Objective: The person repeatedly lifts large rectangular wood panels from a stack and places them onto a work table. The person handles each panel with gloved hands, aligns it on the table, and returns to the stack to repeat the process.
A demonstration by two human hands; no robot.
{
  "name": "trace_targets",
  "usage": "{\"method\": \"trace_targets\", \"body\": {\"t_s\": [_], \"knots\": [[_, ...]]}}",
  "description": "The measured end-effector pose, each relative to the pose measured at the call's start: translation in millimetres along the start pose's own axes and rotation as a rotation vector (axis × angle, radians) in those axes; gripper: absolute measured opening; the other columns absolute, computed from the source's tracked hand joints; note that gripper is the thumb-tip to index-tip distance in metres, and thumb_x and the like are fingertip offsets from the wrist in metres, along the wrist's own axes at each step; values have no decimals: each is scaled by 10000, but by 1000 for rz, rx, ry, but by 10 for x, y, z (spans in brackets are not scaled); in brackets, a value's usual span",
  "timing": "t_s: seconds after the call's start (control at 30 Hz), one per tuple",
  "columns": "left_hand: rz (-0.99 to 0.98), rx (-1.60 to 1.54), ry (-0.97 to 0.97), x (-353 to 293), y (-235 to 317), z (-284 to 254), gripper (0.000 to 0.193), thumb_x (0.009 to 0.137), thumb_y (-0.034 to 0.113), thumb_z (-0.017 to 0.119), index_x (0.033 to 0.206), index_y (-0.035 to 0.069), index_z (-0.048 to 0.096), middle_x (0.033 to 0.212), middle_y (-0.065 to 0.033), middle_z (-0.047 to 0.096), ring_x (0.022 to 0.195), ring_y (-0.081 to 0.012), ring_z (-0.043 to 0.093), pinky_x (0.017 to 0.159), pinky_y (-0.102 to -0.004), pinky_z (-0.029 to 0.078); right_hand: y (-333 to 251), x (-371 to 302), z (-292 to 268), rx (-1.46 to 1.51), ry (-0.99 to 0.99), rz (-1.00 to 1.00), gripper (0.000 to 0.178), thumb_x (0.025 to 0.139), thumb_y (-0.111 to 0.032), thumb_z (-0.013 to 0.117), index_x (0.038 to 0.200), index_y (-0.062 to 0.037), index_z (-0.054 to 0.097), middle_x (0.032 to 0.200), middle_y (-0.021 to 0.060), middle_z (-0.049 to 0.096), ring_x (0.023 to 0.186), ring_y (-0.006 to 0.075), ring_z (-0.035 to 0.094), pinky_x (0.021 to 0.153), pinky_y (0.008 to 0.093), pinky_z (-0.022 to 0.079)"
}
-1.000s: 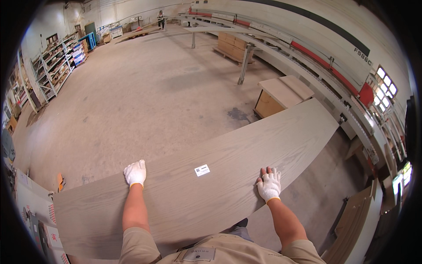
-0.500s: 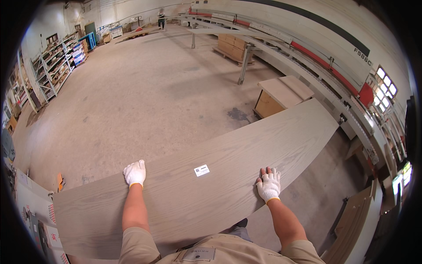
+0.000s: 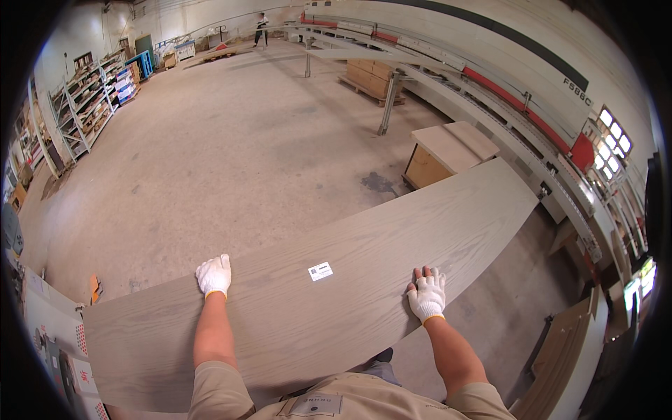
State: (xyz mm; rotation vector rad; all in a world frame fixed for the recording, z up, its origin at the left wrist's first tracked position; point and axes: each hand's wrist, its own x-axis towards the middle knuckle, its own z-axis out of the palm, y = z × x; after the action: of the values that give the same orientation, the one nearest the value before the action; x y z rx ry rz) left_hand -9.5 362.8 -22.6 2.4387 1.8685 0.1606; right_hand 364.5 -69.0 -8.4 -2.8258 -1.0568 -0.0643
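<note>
So, both hands are on the long grey-brown wood-grain panel (image 3: 350, 297), which lies crosswise right in front of the wearer, its left end beside a pale equipment housing (image 3: 56, 311) and its right end up by the long white machine (image 3: 504, 59). The left hand (image 3: 213, 275), in a white knit glove, reaches forward with the arm nearly straight and is clenched on the panel's far edge, knuckles up. The fingertips are out of sight, so can't tell how far they wrap underneath. The right hand (image 3: 427, 294) isn't clutching anything: it's laid flat on top near the close edge, fingers spread and pointing away, a couple of bare fingertips poking out of its glove. A small white label (image 3: 320, 271) sits on the panel between the two hands.

Compared with a second ago, not much: same hand poses, though the panel, label and both hands have crept a hair to the left. Further off, the pale board (image 3: 381, 54) on the machine's rails has slid a bit to the right, and the distant worker (image 3: 260, 31) has changed stance, legs now apart. The boxy stack (image 3: 455, 143) beyond the panel hasn't really budged.
</note>
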Motion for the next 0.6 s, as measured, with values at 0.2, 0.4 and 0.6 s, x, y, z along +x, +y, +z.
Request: {"method": "trace_targets", "body": {"t_s": [0.2, 0.4, 0.6], "knots": [[11, -7, 5, 7, -6, 17, 580, 1051, 450, 356, 989, 71, 791, 1062, -168, 764, 1042, -361, 696, 993, -507, 475, 13, -3, 0, 5, 2, -6, 600, 990, -404, 513, 1507, -101, 531, 1609, 184, 428, 1539, 368, 244, 1284, 541, 101], [14, -12, 11, 6, -14, 14, 584, 1050, 445, 349, 983, 71, 793, 1050, -169, 765, 1036, -363, 698, 992, -510, 476, 4, 9, 2, -7, -18, 5, 599, 998, -409, 497, 1508, -98, 530, 1616, 188, 419, 1546, 370, 232, 1285, 539, 93], [19, -15, 18, -2, -10, 6, 588, 1050, 443, 343, 986, 71, 793, 1053, -174, 764, 1032, -364, 700, 984, -514, 480, 8, 8, 1, -5, -28, 9, 599, 1003, -411, 488, 1513, -98, 525, 1621, 188, 412, 1556, 369, 214, 1287, 536, 87]]}}
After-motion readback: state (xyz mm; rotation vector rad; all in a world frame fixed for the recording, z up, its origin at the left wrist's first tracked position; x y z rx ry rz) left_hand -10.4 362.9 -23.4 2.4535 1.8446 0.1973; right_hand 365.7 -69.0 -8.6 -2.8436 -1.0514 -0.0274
